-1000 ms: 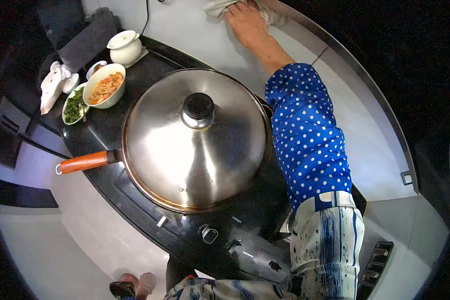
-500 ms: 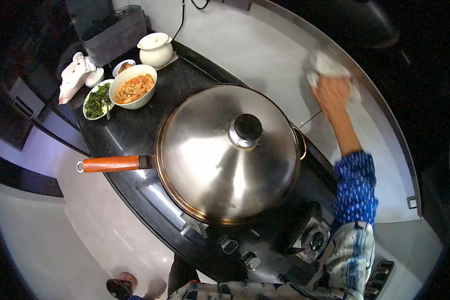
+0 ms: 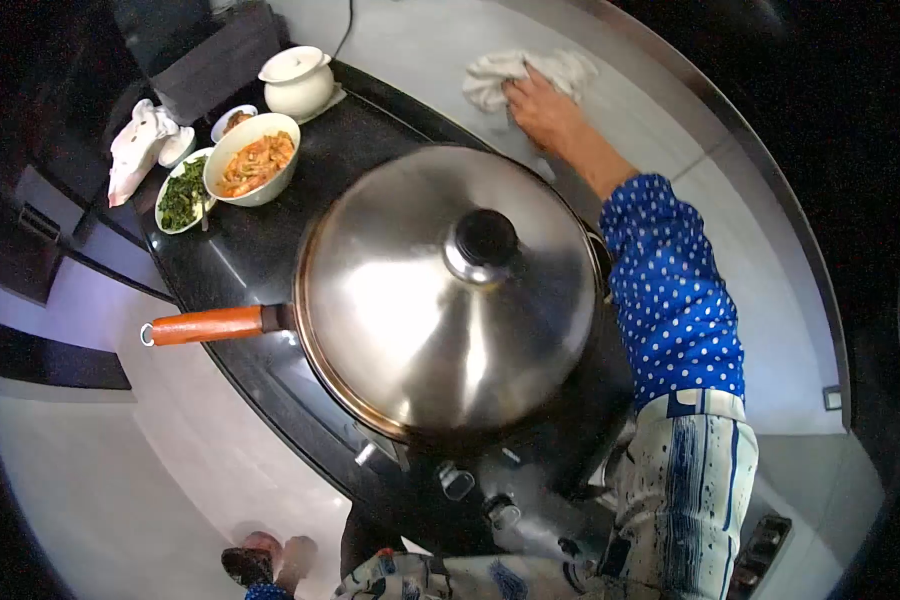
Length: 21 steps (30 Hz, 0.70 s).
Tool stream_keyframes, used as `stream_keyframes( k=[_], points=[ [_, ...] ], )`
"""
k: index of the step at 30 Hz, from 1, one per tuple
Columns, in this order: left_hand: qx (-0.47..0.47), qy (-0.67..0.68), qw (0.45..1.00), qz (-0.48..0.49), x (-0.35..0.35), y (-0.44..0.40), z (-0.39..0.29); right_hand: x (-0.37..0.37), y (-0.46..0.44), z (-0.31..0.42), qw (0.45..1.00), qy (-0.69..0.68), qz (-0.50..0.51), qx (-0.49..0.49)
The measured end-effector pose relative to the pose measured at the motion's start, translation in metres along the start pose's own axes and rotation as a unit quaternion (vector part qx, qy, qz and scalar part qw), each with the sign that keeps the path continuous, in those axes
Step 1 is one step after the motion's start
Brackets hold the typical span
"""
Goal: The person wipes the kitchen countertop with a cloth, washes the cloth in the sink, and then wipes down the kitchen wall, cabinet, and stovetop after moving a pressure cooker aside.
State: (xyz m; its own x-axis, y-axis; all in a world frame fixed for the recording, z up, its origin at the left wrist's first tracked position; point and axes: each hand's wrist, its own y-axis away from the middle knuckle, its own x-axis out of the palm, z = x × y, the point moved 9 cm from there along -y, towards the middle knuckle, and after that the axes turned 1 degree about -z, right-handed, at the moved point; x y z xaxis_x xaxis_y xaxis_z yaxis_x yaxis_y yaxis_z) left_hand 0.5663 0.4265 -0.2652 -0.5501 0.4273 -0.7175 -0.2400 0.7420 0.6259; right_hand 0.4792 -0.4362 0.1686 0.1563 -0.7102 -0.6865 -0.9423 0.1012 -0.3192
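Note:
My right hand presses a crumpled white cloth against the pale wall behind the stove, its fingers gripping the cloth's lower edge. The blue dotted sleeve passes right of a large pan. The pan's domed steel lid has a black knob, and its wooden handle points left. Low in the view, my left hand hangs beside my body, small and blurred. Its fingers cannot be made out, nor whether it holds anything.
On the black counter at upper left stand a bowl of orange food, a dish of chopped greens, a small dish, a lidded cream pot and a white-and-pink bag. Stove knobs lie below the pan.
Over the last second my right hand and the cloth went right along the wall, then back left and up. The camera view shifted too. The pan stays covered.

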Motion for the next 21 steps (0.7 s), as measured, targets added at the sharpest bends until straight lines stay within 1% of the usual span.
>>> stream_keyframes(
  k=[2, 4, 5, 6, 8, 9, 10, 12, 13, 14, 15, 16, 17, 18, 19, 20, 21],
  points=[
    [0.04, -0.039, 0.998, 0.041, 0.002, -0.004, -0.009, -0.029, 0.072, 0.006, 0.986, -0.139, -0.017, 0.085],
    [0.047, -0.043, 0.996, 0.055, -0.003, -0.001, -0.019, -0.032, 0.149, 0.026, 0.989, -0.059, 0.138, 0.017],
    [0.047, -0.043, 0.996, 0.058, -0.006, -0.001, -0.023, -0.045, 0.189, 0.032, 0.981, -0.056, 0.185, 0.013],
    [0.046, -0.041, 0.996, 0.06, -0.008, -0.001, -0.026, -0.057, 0.234, 0.037, 0.979, -0.026, 0.2, -0.01],
    [0.045, -0.047, 0.996, 0.064, -0.009, -0.004, -0.027, -0.085, 0.313, 0.034, 0.951, -0.091, 0.293, 0.032],
    [0.045, -0.048, 0.996, 0.067, -0.009, -0.005, -0.028, -0.094, 0.327, 0.025, 0.949, -0.086, 0.301, 0.032],
    [0.046, -0.05, 0.995, 0.071, -0.009, -0.005, -0.028, -0.11, 0.335, 0.015, 0.965, -0.069, 0.248, 0.047],
    [0.045, -0.06, 0.994, 0.083, -0.01, -0.004, -0.027, -0.116, 0.342, 0.0, 0.962, -0.007, 0.263, 0.073],
    [0.048, -0.068, 0.992, 0.09, -0.011, -0.005, -0.027, -0.119, 0.305, -0.016, 0.94, 0.041, 0.328, 0.081],
    [0.051, -0.08, 0.991, 0.099, -0.013, -0.005, -0.027, -0.131, 0.261, -0.025, 0.962, 0.097, 0.244, 0.068],
    [0.054, -0.096, 0.988, 0.108, -0.017, -0.003, -0.026, -0.134, 0.22, -0.032, 0.977, 0.104, 0.171, 0.071],
    [0.06, -0.117, 0.984, 0.117, -0.021, -0.002, -0.026, -0.13, 0.184, -0.038, 0.978, 0.159, 0.124, 0.062],
    [0.069, -0.147, 0.978, 0.129, -0.026, 0.0, -0.027, -0.135, 0.148, -0.039, 0.985, 0.145, 0.057, 0.069],
    [0.078, -0.188, 0.969, 0.143, -0.032, 0.001, -0.027, -0.128, 0.118, -0.038, 0.987, 0.151, 0.005, 0.054],
    [0.09, -0.24, 0.953, 0.159, -0.038, 0.002, -0.028, -0.145, 0.088, -0.026, 0.987, 0.137, -0.081, 0.032],
    [0.109, -0.33, 0.919, 0.186, -0.053, 0.001, -0.045, -0.158, 0.068, -0.014, 0.978, 0.124, -0.168, 0.01],
    [0.133, -0.425, 0.869, 0.215, -0.069, 0.005, -0.064, -0.105, 0.062, -0.012, 0.989, 0.134, -0.056, 0.024]
  ],
)
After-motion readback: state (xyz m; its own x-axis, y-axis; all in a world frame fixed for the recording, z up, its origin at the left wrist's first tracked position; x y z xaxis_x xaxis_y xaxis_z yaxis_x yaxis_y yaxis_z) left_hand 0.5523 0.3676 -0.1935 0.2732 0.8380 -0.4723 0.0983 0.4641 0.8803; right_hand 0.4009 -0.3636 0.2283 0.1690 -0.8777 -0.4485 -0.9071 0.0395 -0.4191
